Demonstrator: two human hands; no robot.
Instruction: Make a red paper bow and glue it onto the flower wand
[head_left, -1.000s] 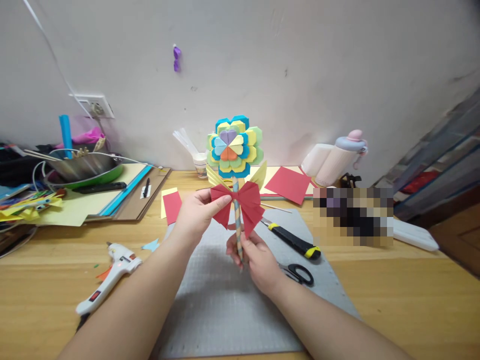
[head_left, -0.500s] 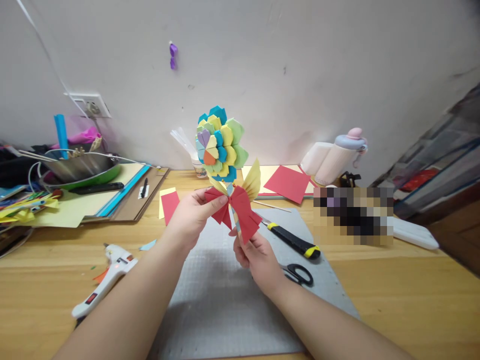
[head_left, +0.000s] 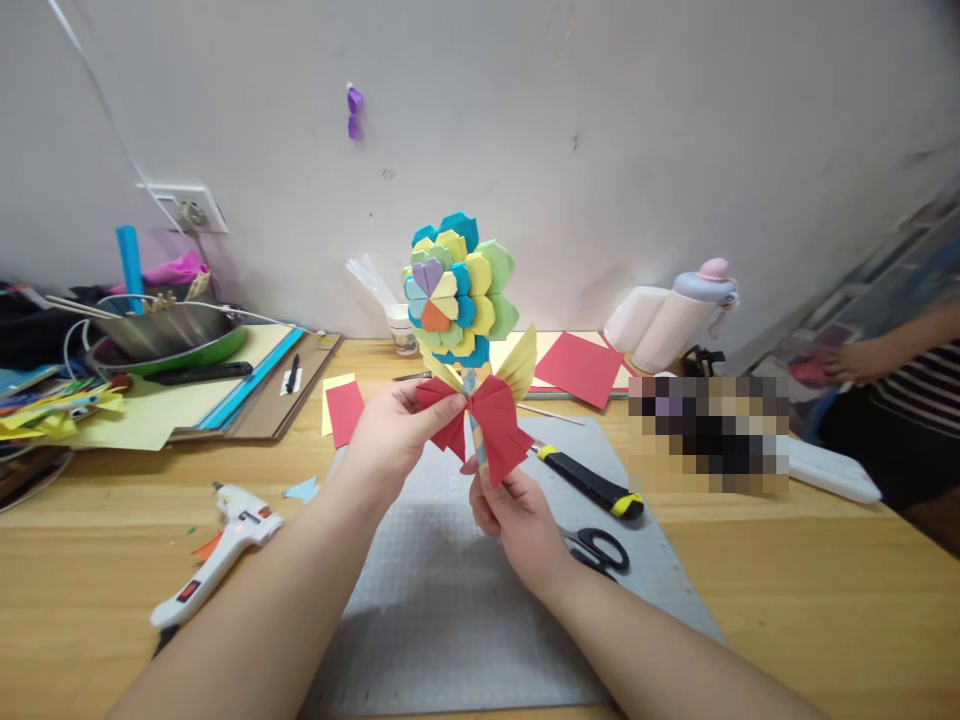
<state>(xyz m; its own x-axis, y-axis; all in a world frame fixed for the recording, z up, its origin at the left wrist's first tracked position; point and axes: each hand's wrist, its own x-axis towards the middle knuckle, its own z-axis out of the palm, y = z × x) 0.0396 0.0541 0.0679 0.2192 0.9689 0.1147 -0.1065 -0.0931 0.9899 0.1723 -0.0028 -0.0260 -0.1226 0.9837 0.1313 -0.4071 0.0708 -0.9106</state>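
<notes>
I hold a paper flower (head_left: pixel 456 296) of blue, yellow and green petals upright above a grey cutting mat (head_left: pixel 465 600). Its striped stem runs down into my right hand (head_left: pixel 514 515), which grips it from below. A red paper bow (head_left: pixel 480 420) sits on the stem under two yellow leaves. My left hand (head_left: pixel 394 430) pinches the bow's left wing between thumb and fingers. The flower head is turned a little to the left.
A white glue gun (head_left: pixel 217 550) lies at the left on the wooden table (head_left: pixel 810 590). A yellow-black utility knife (head_left: pixel 585 478) and black scissors (head_left: pixel 600 548) lie on the mat's right. Red paper (head_left: pixel 577 368), a pan (head_left: pixel 169 328) and paper stacks stand behind. Another person's arm (head_left: pixel 877 360) shows at far right.
The flower head turned from facing me to facing left, then came partly back. Both hands kept their hold. A person's arm has appeared at the far right.
</notes>
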